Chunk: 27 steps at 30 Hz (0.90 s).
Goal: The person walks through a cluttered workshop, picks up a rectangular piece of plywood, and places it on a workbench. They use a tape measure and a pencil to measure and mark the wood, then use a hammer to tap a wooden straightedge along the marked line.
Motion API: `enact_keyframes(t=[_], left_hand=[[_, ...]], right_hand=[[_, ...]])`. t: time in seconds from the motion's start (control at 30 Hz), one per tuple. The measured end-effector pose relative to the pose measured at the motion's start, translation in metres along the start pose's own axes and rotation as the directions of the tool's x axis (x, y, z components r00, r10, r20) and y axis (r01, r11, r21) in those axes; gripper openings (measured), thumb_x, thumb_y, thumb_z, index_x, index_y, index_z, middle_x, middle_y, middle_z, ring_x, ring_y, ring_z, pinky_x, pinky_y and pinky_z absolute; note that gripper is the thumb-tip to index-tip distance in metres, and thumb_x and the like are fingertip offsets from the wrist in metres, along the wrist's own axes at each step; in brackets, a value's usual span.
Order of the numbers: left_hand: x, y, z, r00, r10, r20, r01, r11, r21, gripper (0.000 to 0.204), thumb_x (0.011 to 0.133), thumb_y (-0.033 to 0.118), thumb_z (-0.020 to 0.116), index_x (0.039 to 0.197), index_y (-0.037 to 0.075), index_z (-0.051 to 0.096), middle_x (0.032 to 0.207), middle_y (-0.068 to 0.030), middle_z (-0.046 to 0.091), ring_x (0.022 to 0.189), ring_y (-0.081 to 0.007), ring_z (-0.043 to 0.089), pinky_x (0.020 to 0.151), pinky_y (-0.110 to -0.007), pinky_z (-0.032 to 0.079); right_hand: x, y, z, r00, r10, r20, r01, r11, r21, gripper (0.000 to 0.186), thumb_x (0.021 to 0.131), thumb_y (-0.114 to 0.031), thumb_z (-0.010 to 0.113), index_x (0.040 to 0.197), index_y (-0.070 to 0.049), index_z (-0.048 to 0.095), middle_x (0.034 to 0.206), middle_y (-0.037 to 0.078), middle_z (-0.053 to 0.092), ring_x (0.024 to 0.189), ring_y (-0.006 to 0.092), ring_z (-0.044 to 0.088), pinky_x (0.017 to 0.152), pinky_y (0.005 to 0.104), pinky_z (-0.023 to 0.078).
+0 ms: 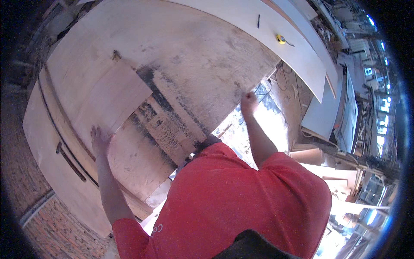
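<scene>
Pale thin panel (123, 88) — flat on dusty worktop (194, 47), left side | left grip (101, 140) fingers apart, at panel's near edge | right grip (249, 104) curled, can't tell if clamped | probably light, stiff, dust-slick — best held by opposite edges

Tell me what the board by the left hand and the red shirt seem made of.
Board: probably plywood, unpainted and matt, from its flat, pale tan face; solid wood is possible. Red shirt: likely knit fabric, matt, from its soft folds; fibre unclear.
</scene>
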<state>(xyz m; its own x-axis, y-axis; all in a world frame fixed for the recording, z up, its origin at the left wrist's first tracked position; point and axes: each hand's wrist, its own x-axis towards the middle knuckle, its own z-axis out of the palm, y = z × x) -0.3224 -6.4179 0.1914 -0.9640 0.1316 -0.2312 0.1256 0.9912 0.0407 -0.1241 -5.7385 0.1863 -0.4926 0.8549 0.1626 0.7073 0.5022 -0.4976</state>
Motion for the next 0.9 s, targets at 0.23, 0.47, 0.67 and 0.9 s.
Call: enact_keyframes(t=[0.23,0.47,0.67,0.9], left_hand=[[0.008,0.005,-0.018,0.986,-0.068,0.152,0.066,0.998,0.017,0.099,0.073,0.049,0.08,0.149,0.003,0.036,0.16,-0.0184,0.023,0.147,-0.0337,0.023,0.12,-0.038,0.025],[0.011,0.022,-0.044,0.955,-0.157,0.253,0.149,0.988,0.051,0.115,0.068,0.057,0.08,0.152,0.001,0.026,0.161,-0.017,0.019,0.149,-0.0331,0.017,0.12,-0.039,0.024],[0.001,0.026,-0.037,0.938,-0.201,0.282,0.191,0.98,0.063,0.119,0.062,0.06,0.082,0.152,0.004,0.029,0.162,-0.0161,0.015,0.149,-0.0329,0.016,0.12,-0.04,0.026],[0.009,0.031,-0.042,0.949,-0.194,0.247,0.192,0.981,0.03,0.119,0.06,0.056,0.084,0.153,0.006,0.029,0.162,-0.0152,0.015,0.149,-0.0351,0.017,0.119,-0.042,0.027]], right_hand=[[0.178,0.225,0.027,0.979,0.145,0.143,-0.096,0.947,-0.306,0.045,0.083,-0.036,0.069,0.12,-0.012,0.06,0.108,0.018,0.069,0.102,0.0346,0.066,0.088,0.0461,0.051],[0.267,0.248,0.053,0.817,-0.001,0.576,0.344,0.802,-0.487,0.059,0.077,-0.024,0.065,0.134,-0.015,0.055,0.119,0.016,0.066,0.103,0.0312,0.067,0.085,0.044,0.054],[0.301,0.251,0.056,0.796,-0.12,0.594,0.511,0.659,-0.552,0.051,0.092,-0.048,0.054,0.088,-0.001,0.072,0.09,0.024,0.069,0.089,0.0413,0.067,0.076,0.052,0.053],[0.258,0.333,-0.002,0.338,0.212,0.917,0.932,0.06,-0.358,0.023,0.086,-0.027,0.061,0.091,-0.01,0.075,0.097,0.009,0.073,0.09,0.0285,0.071,0.072,0.0428,0.057]])
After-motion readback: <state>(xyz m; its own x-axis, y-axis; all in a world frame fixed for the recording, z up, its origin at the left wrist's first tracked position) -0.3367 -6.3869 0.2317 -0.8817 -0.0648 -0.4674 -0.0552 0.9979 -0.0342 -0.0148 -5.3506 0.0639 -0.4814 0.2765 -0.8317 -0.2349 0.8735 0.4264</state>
